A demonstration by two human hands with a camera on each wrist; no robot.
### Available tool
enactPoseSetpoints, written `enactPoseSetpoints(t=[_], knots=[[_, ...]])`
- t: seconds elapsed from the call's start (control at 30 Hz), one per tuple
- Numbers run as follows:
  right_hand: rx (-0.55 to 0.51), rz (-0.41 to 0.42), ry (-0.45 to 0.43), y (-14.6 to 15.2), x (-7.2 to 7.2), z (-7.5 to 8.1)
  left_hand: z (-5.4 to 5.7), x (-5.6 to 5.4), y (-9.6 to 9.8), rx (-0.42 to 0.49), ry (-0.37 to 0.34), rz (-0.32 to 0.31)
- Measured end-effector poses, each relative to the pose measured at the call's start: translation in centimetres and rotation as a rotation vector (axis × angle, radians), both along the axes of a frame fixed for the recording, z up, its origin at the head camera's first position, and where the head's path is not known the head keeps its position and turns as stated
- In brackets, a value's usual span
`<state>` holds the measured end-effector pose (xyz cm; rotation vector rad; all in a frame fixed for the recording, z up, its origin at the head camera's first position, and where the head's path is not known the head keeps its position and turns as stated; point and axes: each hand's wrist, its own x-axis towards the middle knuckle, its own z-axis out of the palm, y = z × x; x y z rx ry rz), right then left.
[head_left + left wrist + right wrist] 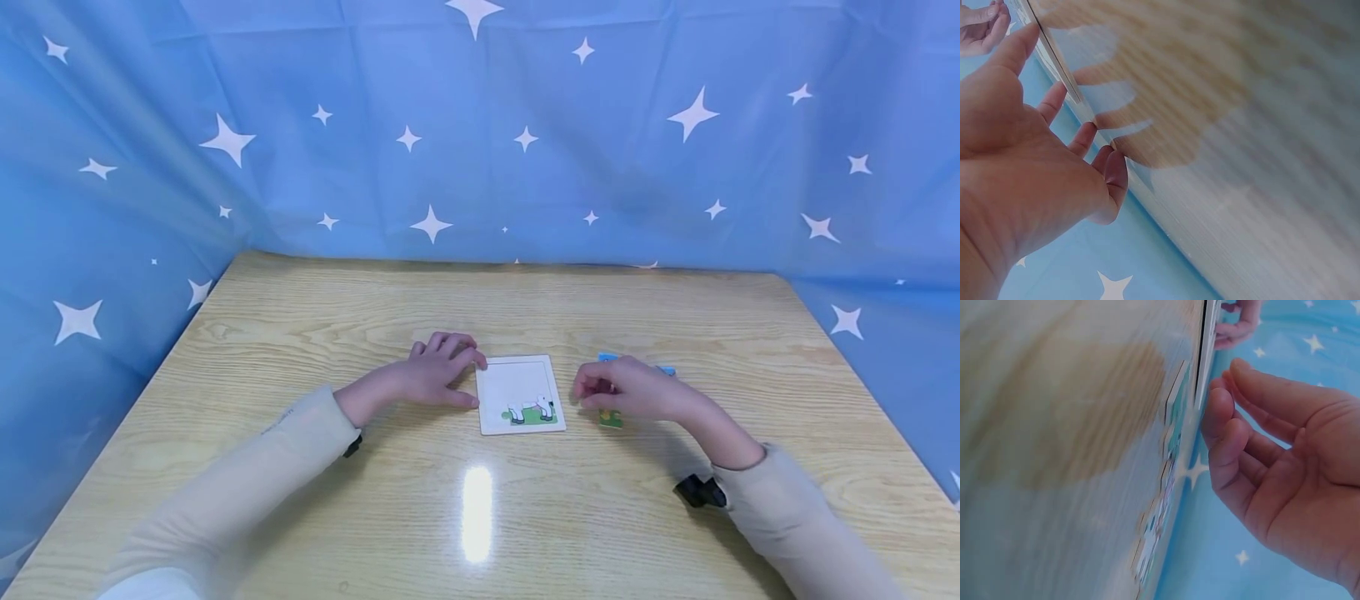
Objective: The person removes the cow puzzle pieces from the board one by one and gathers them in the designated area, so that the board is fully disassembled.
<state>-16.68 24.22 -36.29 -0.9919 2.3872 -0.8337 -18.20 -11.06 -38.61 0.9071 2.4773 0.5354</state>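
Note:
A white square puzzle board (516,379) lies flat on the table. Along its lower right part is a green puzzle piece (534,415) showing the legs and head of a white animal. With fingers spread, my left hand (438,375) touches the board's left edge at the thumb and index fingertips. My right hand (626,387) hovers just right of the board, fingers loosely bent and the thumb close to the index finger; nothing shows between them. Loose puzzle pieces (611,419) in blue and green lie beneath it, partly hidden by the hand.
The light wooden table (360,508) carries a bright light reflection near its front. A blue curtain (480,167) with white stars hangs behind it and at the sides. In the right wrist view, several puzzle pieces (1175,403) lie flat in a row on the tabletop.

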Motion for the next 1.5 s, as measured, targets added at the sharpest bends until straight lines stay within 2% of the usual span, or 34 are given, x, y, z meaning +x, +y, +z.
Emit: enactPoseSetpoints(t=[0.3,0.5,0.6,0.8,1.1,1.5], knots=[[0.007,0.011,0.014,-1.9,-0.1,-0.2,-0.1,0.2,0.2,0.008,-0.01,0.003],[0.006,0.023,-0.006,-3.9,-0.3,-0.8,-0.1,0.4,-0.6,0.005,-0.012,0.019],[0.002,0.037,-0.018,-4.6,-0.6,-0.6,-0.1,0.4,-0.9,0.016,-0.006,0.018],[0.019,0.058,-0.022,-5.4,-0.8,-0.2,-0.1,0.1,-0.5,0.014,-0.005,0.012],[0.026,0.138,0.005,-6.7,-1.1,-0.3,-0.1,0.0,-0.2,-0.006,-0.003,0.017],[0.056,0.159,0.035,-7.9,-0.8,-0.1,0.0,0.0,0.2,-0.002,-0.006,0.013]])
